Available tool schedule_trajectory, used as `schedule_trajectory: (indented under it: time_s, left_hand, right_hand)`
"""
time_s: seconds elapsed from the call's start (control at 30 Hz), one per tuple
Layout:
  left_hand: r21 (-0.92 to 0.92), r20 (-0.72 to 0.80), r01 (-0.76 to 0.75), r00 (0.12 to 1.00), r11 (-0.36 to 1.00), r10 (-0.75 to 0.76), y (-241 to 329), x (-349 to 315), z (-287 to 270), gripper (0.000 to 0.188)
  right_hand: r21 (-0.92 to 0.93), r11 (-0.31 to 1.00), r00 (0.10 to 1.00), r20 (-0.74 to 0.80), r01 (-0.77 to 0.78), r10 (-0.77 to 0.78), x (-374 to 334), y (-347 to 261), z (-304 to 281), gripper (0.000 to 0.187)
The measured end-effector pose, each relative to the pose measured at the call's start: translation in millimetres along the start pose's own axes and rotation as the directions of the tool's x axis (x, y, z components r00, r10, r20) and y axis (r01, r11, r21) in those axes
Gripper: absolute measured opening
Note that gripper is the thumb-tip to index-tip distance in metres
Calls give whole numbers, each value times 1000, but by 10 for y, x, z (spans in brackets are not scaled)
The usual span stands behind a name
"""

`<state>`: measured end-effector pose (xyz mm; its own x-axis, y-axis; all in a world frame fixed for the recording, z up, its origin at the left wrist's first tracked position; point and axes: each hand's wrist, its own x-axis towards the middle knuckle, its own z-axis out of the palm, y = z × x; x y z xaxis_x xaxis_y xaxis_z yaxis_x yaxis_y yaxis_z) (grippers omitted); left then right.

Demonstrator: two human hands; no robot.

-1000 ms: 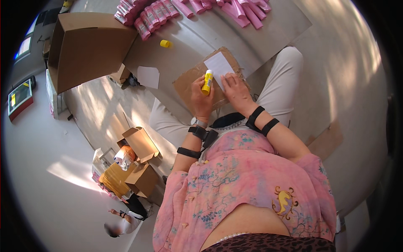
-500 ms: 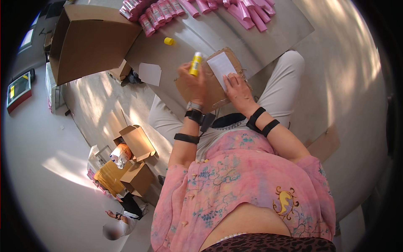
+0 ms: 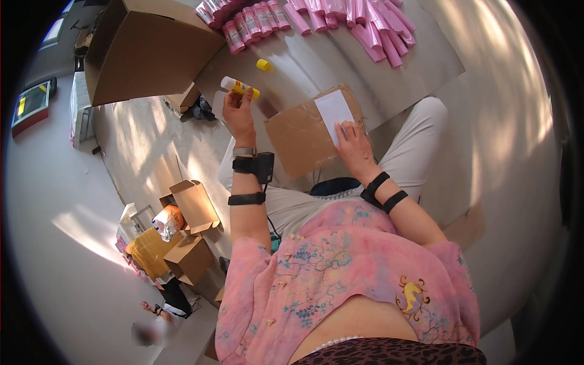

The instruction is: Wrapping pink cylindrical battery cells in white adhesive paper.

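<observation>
My left hand (image 3: pixel 238 118) is closed around a yellow glue stick (image 3: pixel 243 89), whose white end points left. Beneath my right hand (image 3: pixel 354 149) lies a white paper slip (image 3: pixel 331 111). The fingers of that hand are stretched over the slip's near end, resting on it. The slip is on a worn brown cardboard piece (image 3: pixel 298 134) in front of my lap. A yellow cap (image 3: pixel 263 64) stands on the grey sheet beyond the glue stick. Partly hidden by my left hand is a second white card (image 3: pixel 218 104).
Many pink rolls (image 3: pixel 371 30) are heaped at the far side of the grey sheet (image 3: pixel 426 67). A large cardboard box (image 3: pixel 146 55) stands at the far left. Small open boxes (image 3: pixel 198 207) sit on the left floor, with another person (image 3: pixel 155 328) beyond.
My left hand has moved left with the glue stick, away from the cardboard piece and over the second card. The glue stick has tilted from upright to nearly level. My right hand stays on the slip.
</observation>
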<state>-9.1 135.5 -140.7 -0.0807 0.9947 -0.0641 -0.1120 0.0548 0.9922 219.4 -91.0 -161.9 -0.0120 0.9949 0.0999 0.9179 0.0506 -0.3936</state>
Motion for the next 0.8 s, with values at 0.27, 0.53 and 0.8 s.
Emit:
schedule_trajectory:
  time_s: [0.27,0.53,0.8]
  left_hand:
    - [690,74,-257,955,677,287,-451,81,-54,32]
    - [933,29,-279,688,228,725,33,-19,578,37]
    - [571,82,-288,952,769,295,-492,831,1887,24]
  right_hand:
    - [-69,998,999,35,-10,13,34,-43,-46,62]
    - [-27,999,998,56,-32,34,55,20,-65,64]
    - [-8,1000,995,95,-3,4,108,53,-107,64]
